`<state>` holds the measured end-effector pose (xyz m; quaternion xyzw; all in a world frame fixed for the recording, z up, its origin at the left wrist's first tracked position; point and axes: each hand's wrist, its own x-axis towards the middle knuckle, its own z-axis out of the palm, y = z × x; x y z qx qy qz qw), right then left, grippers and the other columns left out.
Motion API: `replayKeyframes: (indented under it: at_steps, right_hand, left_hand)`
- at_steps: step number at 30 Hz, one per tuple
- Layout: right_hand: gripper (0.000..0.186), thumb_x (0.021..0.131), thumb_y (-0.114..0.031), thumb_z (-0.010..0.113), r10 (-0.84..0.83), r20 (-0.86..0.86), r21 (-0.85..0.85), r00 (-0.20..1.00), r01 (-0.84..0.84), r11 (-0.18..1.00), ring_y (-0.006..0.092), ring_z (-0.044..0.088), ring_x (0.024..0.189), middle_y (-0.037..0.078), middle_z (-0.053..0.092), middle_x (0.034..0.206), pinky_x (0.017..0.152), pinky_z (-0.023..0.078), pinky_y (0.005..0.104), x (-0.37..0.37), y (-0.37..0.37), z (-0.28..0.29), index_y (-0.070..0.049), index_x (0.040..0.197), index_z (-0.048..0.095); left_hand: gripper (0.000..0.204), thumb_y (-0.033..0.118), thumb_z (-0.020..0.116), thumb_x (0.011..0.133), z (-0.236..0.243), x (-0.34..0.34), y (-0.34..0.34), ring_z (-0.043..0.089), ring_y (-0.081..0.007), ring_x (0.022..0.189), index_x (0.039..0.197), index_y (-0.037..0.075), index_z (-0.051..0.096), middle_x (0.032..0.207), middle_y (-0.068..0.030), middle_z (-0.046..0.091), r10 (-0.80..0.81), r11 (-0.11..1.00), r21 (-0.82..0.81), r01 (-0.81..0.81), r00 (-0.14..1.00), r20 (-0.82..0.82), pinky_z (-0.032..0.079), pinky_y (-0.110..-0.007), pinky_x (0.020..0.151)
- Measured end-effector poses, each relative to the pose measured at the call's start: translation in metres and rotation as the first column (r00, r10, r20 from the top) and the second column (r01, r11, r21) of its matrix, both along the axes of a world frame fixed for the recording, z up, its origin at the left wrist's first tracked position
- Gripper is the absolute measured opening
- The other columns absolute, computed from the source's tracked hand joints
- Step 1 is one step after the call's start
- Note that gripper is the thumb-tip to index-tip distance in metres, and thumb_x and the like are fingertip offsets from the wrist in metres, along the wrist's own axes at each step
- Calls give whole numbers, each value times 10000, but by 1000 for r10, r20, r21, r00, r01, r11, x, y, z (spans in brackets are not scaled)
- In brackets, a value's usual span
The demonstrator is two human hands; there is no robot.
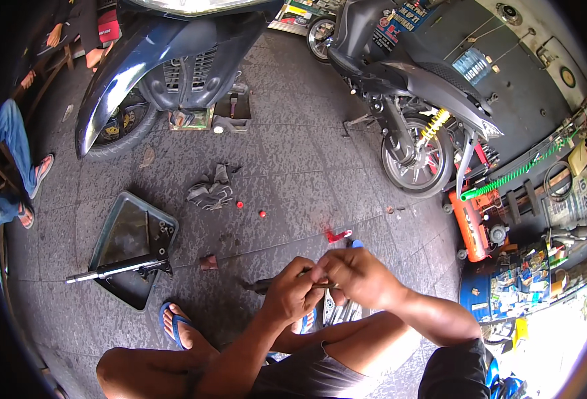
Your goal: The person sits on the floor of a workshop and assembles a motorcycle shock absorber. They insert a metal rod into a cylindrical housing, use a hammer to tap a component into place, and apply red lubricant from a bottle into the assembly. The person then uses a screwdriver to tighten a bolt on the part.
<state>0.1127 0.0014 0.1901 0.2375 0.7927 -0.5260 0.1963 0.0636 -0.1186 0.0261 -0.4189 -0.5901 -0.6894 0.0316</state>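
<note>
My left hand (pixel 293 292) and my right hand (pixel 356 276) meet in front of me, both closed around a thin dark rod-like part (pixel 265 286) that sticks out to the left. The fingertips of both hands pinch its right end. I am squatting, with my left foot in a blue sandal (pixel 177 326) on the grey stone floor. Shiny metal parts (pixel 343 312) lie on the floor under my hands, partly hidden.
A dark oil tray (pixel 117 233) holding a fork tube (pixel 117 268) lies at left. A crumpled rag (pixel 210 193), two small red caps (pixel 250 209) and a red piece (pixel 338 235) are on the floor. Two scooters (pixel 174 60) (pixel 413 100) stand ahead. An orange compressor (pixel 469 226) is right. Another person's legs (pixel 14 166) are at left.
</note>
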Motion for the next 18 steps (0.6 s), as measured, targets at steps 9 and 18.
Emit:
replayKeyframes:
  at_steps: [9,18]
  right_hand:
    - [277,942,-185,686,600,-191,768,777,-262,584,209,630,545,78,647,643,572,517,352,14,-8,29,-41,1177,681]
    - [444,928,-360,689,685,-93,741,722,-410,533,309,651,817,142,688,859,729,520,401,8,-2,22,-104,1285,623]
  left_hand:
    - [137,77,733,823,6,-11,-5,649,-291,731,877,-15,648,931,-136,597,33,999,-36,-31,998,58,535,-376,640]
    - [172,111,770,794,-2,-6,-3,657,-309,786,902,28,666,967,-129,598,-24,998,-54,26,999,26,547,-399,678]
